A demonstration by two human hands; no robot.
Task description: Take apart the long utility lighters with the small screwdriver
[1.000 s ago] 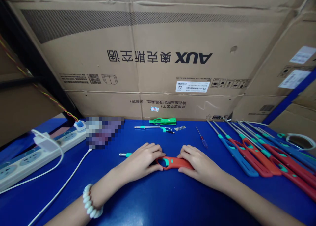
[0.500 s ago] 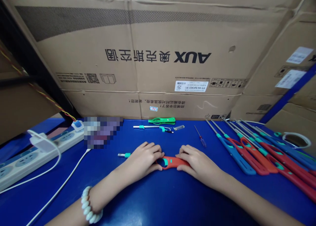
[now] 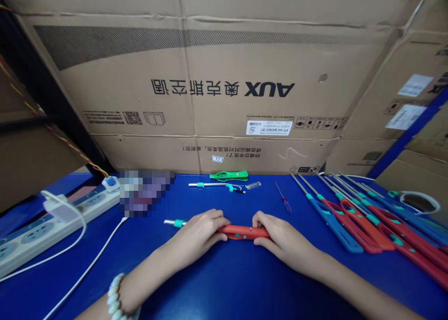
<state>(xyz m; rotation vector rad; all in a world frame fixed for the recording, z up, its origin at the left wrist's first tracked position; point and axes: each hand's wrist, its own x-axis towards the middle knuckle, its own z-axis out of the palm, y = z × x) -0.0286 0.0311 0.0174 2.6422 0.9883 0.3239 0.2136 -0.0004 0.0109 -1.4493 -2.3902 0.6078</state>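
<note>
An orange-red gas lighter (image 3: pixel 240 231) lies crosswise between both hands, turned so its narrow edge shows. My left hand (image 3: pixel 206 229) is closed round its trigger end; the metal nozzle with a teal collar sticks out to the left of that hand. At the handle's other end, my right hand (image 3: pixel 276 231) grips it between thumb and curled fingers. Behind the hands lie a green handle shell (image 3: pixel 229 176), a loose metal nozzle tube (image 3: pixel 212 184) with teal parts and a dark igniter piece, and a small clear plastic part (image 3: pixel 253 185).
A screwdriver (image 3: pixel 284 199) lies right of the loose parts. Several blue, red and orange lighters (image 3: pixel 350 222) are laid out at the right. A power strip (image 3: pixel 66 222) with cables (image 3: pixel 94 259) runs along the left. A tall cardboard box (image 3: pixel 217 45) stands behind the blue table (image 3: pixel 224 287).
Both hands have rolled the lighter about its length, from its broad side with the trigger opening showing to its narrow edge. The camera view has shifted slightly.
</note>
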